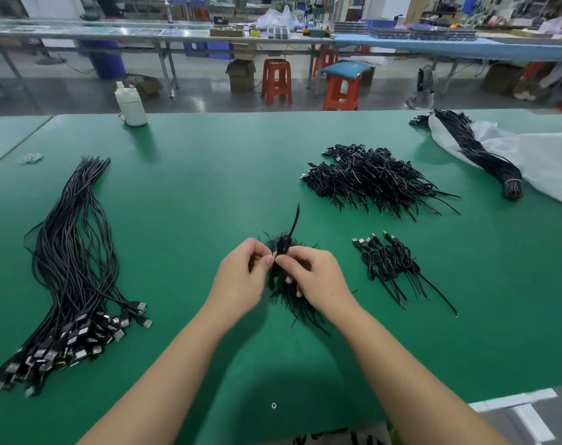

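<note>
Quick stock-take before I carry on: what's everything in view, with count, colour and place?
long black USB cables: one loose spread, black with silver plugs, table left
short black wire ties: one small heap, black, centre, under the hands
coiled tied black cables: about five, black, right of the hands
heap of coiled black cables: one, black, right, farther back
banded black cable bundle: one, black, on the bag
white plastic bag: one, white, far right
white plastic bottle: one, white, far edge, left
green table mat: one, green, covers the table
red plastic stools: three, red, floor beyond the table
left hand: one, pinching ties, centre
right hand: one, pinching ties, centre
</note>
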The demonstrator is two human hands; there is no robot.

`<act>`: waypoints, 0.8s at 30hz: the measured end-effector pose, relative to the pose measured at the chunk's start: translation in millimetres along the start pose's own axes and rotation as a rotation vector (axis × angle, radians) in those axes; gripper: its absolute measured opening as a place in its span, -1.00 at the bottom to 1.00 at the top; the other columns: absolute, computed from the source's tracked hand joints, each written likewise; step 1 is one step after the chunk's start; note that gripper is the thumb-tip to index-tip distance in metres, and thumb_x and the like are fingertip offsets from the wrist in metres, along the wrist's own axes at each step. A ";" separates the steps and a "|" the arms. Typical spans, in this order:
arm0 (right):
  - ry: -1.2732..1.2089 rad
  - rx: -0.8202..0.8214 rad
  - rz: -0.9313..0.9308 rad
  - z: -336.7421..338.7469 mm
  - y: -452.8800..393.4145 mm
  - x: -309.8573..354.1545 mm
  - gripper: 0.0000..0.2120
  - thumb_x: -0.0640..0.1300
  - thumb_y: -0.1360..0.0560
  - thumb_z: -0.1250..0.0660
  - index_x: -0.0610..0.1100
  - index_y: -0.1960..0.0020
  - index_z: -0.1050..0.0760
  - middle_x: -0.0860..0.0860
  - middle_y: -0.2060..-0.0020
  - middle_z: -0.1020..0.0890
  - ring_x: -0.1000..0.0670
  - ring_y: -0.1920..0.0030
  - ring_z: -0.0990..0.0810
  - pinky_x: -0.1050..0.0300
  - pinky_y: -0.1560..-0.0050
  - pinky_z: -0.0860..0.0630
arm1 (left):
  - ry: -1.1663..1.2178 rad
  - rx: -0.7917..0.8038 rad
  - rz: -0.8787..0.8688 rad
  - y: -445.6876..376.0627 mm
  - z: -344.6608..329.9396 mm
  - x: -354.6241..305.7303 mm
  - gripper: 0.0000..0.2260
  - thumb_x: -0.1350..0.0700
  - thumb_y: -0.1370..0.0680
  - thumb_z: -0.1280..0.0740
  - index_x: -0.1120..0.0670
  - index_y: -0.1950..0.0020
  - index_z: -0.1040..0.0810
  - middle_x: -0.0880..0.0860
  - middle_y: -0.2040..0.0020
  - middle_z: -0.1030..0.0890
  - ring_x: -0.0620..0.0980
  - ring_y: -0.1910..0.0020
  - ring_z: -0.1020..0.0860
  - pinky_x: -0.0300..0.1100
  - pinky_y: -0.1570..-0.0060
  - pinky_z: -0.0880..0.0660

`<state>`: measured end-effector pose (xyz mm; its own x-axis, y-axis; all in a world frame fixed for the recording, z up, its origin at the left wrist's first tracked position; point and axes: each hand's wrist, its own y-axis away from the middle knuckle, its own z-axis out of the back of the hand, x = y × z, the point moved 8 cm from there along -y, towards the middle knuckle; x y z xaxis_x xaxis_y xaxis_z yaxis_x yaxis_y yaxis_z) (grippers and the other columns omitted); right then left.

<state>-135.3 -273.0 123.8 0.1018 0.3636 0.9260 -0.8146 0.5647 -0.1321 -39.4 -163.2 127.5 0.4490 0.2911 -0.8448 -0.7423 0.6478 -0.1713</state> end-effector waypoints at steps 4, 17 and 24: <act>-0.009 0.048 -0.048 -3.1 -3.7 -4.9 -0.85 -0.08 -0.60 -0.32 -0.08 0.09 -0.61 0.07 0.56 -0.45 0.08 0.57 -0.42 0.18 0.39 -0.41 | -0.195 -0.054 -0.265 6.8 5.4 -23.3 -0.87 0.24 -0.58 -0.30 0.03 0.11 -0.47 -0.12 0.22 -0.50 -0.18 0.21 -0.44 -0.38 0.18 -0.32; -0.370 0.099 -0.128 -11.7 -1.4 -12.2 -0.82 -0.32 -0.64 -0.18 -0.24 -0.18 -0.50 -0.10 0.20 -0.66 0.01 0.19 -0.64 0.13 0.20 -0.64 | -0.085 -0.055 -0.211 6.1 7.4 -14.4 -0.84 0.22 -0.54 -0.37 -0.02 0.15 -0.51 -0.14 0.26 -0.57 -0.20 0.21 -0.51 -0.44 0.17 -0.36; -0.289 0.076 -0.059 -12.5 0.3 -13.7 -0.75 -0.37 -0.58 -0.28 -0.06 -0.11 -0.56 0.02 0.18 -0.71 0.03 0.05 -0.69 0.05 0.08 -0.65 | 0.041 -0.014 -0.091 1.0 7.5 -5.5 -0.81 0.21 -0.53 -0.40 -0.08 0.17 -0.55 -0.24 0.25 -0.64 -0.24 0.25 -0.55 -0.44 0.20 -0.41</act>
<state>-129.8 -268.5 106.6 -0.0072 0.0998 0.9950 -0.8538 0.5174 -0.0580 -38.9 -158.9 135.7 0.4948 0.2022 -0.8452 -0.7064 0.6601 -0.2555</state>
